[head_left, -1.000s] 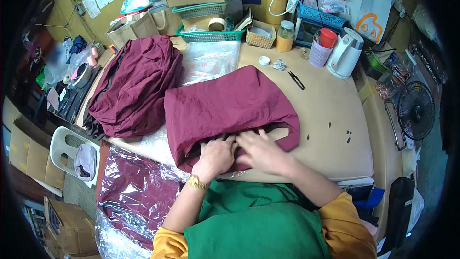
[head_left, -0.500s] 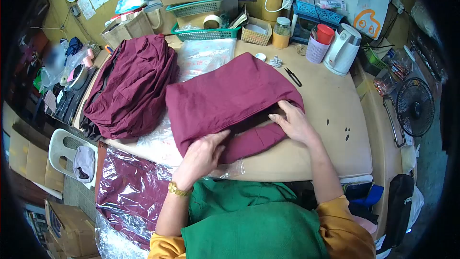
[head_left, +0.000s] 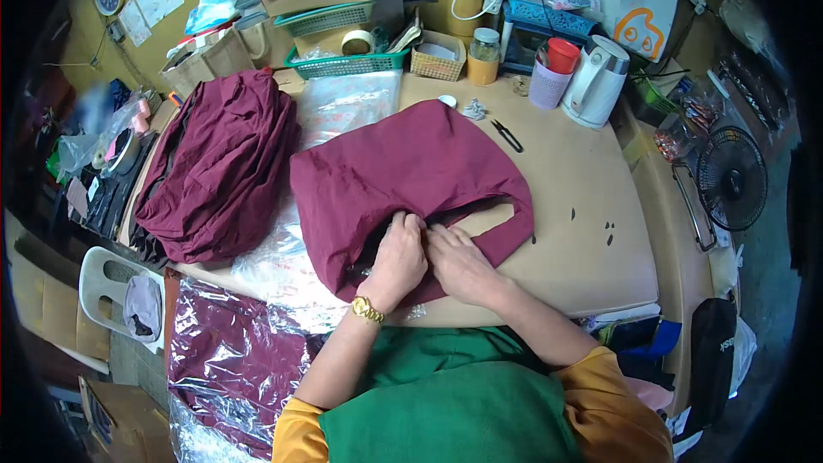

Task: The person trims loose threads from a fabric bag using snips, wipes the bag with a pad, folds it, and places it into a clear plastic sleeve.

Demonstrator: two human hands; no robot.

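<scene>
A maroon fabric bag [head_left: 403, 159] lies on the tan table in front of me, its opening and strap toward my body. My left hand [head_left: 400, 255], with a gold watch on the wrist, is closed on the edge of the opening. Right beside it, my right hand [head_left: 459, 264] bends its fingers over the same edge, fingertips partly hidden in the fabric. Left of this bag sits a heap of maroon fabric [head_left: 219, 167]. Clear plastic sheets [head_left: 351, 107] lie behind and beside the bag.
Black thread snips [head_left: 507, 135] lie behind the bag on the table [head_left: 591, 180]. Along the back stand a green basket [head_left: 347, 64], a jar [head_left: 483, 58], a purple cup [head_left: 547, 86] and a white kettle [head_left: 595, 83]. Plastic-wrapped maroon fabric [head_left: 231, 360] is at lower left.
My hands were spread apart along the opening half a second ago and are now together at its middle. The edge there is bunched up. The whole view has shifted slightly.
</scene>
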